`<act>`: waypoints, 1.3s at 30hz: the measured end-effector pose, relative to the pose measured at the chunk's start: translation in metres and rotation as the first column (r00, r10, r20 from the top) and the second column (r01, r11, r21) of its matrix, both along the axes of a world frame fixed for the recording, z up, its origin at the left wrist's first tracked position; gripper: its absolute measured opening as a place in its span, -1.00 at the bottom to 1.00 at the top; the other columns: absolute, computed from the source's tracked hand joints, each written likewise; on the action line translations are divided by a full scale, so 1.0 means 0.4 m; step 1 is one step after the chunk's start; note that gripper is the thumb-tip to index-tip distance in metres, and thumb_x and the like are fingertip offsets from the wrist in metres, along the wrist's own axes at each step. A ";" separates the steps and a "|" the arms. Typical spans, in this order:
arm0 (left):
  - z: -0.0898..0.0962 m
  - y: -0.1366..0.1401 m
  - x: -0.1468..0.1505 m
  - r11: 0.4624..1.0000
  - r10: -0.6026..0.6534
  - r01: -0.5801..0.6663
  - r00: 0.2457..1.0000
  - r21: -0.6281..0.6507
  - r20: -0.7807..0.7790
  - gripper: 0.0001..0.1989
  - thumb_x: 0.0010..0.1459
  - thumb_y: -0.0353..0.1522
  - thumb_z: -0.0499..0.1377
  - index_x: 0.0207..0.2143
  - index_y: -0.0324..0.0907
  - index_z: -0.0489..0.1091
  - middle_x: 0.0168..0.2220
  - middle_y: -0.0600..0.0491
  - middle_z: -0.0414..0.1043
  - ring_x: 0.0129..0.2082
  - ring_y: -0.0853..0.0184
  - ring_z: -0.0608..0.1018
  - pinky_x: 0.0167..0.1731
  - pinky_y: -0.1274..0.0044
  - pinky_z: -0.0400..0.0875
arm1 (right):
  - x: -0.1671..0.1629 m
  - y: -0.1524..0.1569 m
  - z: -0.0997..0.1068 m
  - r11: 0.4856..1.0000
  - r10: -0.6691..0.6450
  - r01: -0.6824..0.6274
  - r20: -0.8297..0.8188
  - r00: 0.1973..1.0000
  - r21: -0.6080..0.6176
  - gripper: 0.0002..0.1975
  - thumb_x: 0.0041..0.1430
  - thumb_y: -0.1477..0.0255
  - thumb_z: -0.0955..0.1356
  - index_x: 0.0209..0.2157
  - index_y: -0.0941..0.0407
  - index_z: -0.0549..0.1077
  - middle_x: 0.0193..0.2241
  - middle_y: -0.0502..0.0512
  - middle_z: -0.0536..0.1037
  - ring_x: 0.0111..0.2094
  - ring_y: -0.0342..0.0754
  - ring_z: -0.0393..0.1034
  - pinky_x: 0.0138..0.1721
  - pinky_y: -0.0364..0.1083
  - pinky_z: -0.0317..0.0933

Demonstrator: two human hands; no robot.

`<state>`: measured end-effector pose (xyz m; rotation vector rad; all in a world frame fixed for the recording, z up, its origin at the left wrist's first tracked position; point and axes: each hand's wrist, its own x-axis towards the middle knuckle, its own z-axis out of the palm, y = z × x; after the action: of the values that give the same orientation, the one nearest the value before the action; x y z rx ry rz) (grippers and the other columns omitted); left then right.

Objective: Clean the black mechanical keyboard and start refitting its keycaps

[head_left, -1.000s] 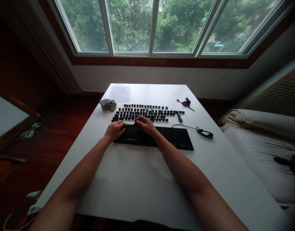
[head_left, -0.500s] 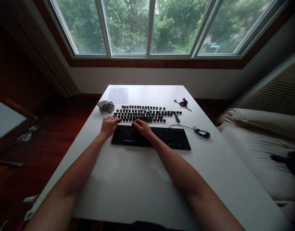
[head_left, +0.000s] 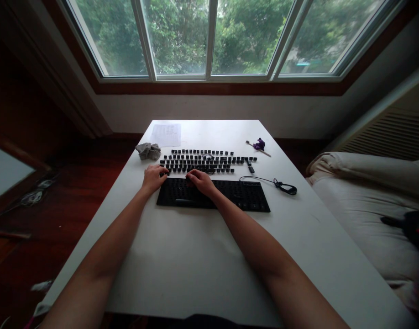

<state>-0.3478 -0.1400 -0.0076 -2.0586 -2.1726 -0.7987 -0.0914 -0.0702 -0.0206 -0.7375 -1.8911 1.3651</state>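
A black keyboard [head_left: 196, 203] lies on the white table, many of its keys removed. Several rows of loose black keycaps [head_left: 182, 157] are laid out just behind it. At the keyboard's far left corner, my left hand [head_left: 154, 177] is closed, thumb and fingers around a small dark keycap [head_left: 165, 173]. My right hand [head_left: 201, 181] is over the upper left-middle of the keyboard, its fingertips pinched together. Something small and dark seems to be at those fingertips, but it blends into the keyboard and I cannot make it out.
A grey cloth [head_left: 148, 151] and a printed sheet [head_left: 165, 135] lie at the table's left. Farther right are a toothbrush [head_left: 267, 153] with a purple cloth [head_left: 259, 144] and a coiled black cable [head_left: 285, 188]. A pale sofa [head_left: 353, 205] stands beside the table.
The whole view has shifted slightly. Both hands keep almost the same place and grip over the keyboard.
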 end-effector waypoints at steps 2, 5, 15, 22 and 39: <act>0.003 0.005 0.001 1.000 0.019 -0.019 1.000 -0.019 -0.009 -0.81 0.11 -0.32 0.22 -0.22 -0.05 0.59 -0.21 0.01 0.55 -0.13 0.13 0.44 -0.06 0.32 0.25 | 0.000 0.000 0.001 1.000 0.003 -0.003 -0.003 1.000 0.001 -0.72 0.28 0.16 0.32 -0.25 0.09 0.50 -0.44 -0.02 0.57 -0.43 -0.07 0.56 -0.36 -0.14 0.36; 0.005 0.012 0.000 0.999 0.031 -0.032 0.999 -0.027 -0.026 -0.80 0.08 -0.33 0.23 -0.22 -0.04 0.59 -0.21 0.00 0.54 -0.12 0.12 0.43 -0.07 0.33 0.24 | 0.000 0.000 0.000 1.000 -0.001 0.001 -0.010 1.000 -0.003 -0.71 0.28 0.15 0.32 -0.24 0.09 0.50 -0.45 -0.01 0.57 -0.43 -0.07 0.56 -0.36 -0.13 0.36; 0.015 0.034 -0.021 0.992 0.048 -0.053 0.998 -0.114 -0.047 -0.86 0.03 -0.31 0.26 -0.32 0.00 0.60 -0.25 0.01 0.52 -0.12 0.08 0.40 -0.17 0.35 0.20 | 0.000 -0.002 0.003 1.000 -0.001 0.001 -0.007 1.000 -0.025 -0.71 0.27 0.15 0.32 -0.25 0.09 0.50 -0.47 -0.03 0.57 -0.44 -0.08 0.54 -0.37 -0.15 0.35; 0.019 0.035 -0.017 0.993 0.023 -0.027 0.999 -0.113 -0.038 -0.87 0.10 -0.24 0.25 -0.35 -0.02 0.60 -0.24 0.01 0.55 -0.12 0.07 0.41 -0.17 0.32 0.19 | -0.001 -0.001 0.003 0.999 0.000 -0.001 -0.015 1.000 -0.041 -0.71 0.26 0.14 0.33 -0.26 0.09 0.49 -0.44 -0.03 0.56 -0.44 -0.08 0.55 -0.38 -0.15 0.35; 0.024 0.034 0.026 0.981 0.152 -0.165 0.980 -0.105 -0.127 -0.74 0.04 -0.11 0.29 -0.50 -0.10 0.54 -0.35 -0.10 0.49 -0.13 -0.03 0.40 -0.12 0.22 0.15 | 0.003 -0.005 0.009 1.000 0.008 -0.008 -0.023 1.000 -0.027 -0.71 0.27 0.14 0.33 -0.25 0.09 0.49 -0.47 -0.03 0.56 -0.45 -0.08 0.54 -0.37 -0.13 0.36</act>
<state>-0.3374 -0.1266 0.0019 -1.8950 -2.3296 -0.5326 -0.0900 -0.0721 -0.0169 -0.7252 -1.8636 1.4005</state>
